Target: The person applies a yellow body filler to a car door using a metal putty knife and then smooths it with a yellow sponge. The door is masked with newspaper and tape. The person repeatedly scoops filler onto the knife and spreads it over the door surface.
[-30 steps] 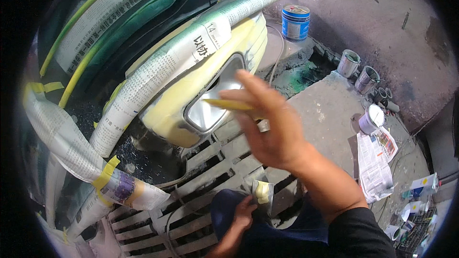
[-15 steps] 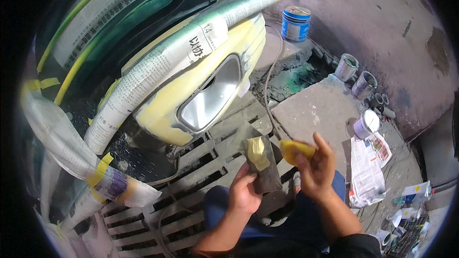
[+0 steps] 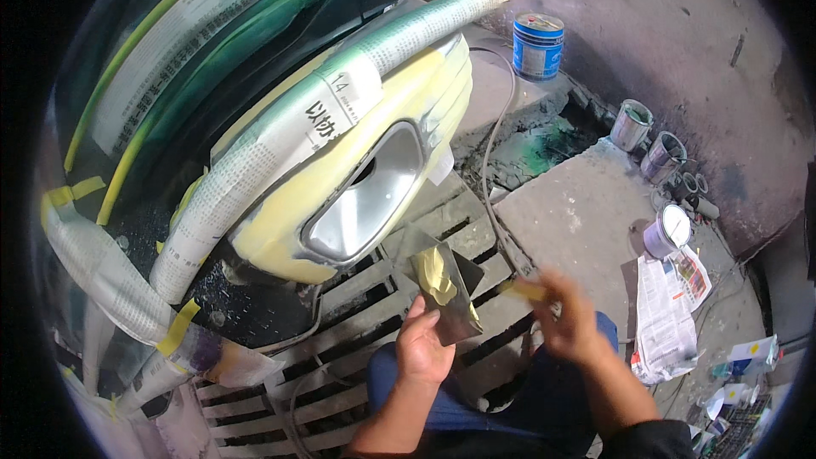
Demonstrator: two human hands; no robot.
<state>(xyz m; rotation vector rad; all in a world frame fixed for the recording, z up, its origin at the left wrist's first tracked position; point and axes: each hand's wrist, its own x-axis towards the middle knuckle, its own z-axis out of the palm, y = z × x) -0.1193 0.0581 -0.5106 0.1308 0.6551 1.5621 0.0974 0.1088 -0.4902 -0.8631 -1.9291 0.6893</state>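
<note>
My left hand [image 3: 427,355] grips the lower edge of a thin grey mixing board [image 3: 457,316], thumb on top. A lump of yellow putty [image 3: 434,276] lies on the board, and a smaller dab [image 3: 474,316] shows at its right edge. My right hand [image 3: 568,321], blurred by motion, pinches a yellow spreader [image 3: 524,291] to the right of the board, apart from it. Ahead and to the left is a vehicle body panel [image 3: 270,236] coated in cream filler, with a silver-lined opening [image 3: 361,208]. Newspaper masking [image 3: 255,153] runs along the panel.
A slatted floor grate [image 3: 340,323] lies below, with a hose [image 3: 493,178] across the ground. A blue can [image 3: 538,47] stands at the back. Open cans [image 3: 631,124], a white-topped tub [image 3: 668,231] and newspaper [image 3: 665,323] sit along the right, beside the wall.
The spreader has turned from its broad face to nearly edge-on as my right hand moved. The board has tilted, and a dab of putty now shows at its right edge. The view has shifted slightly.
</note>
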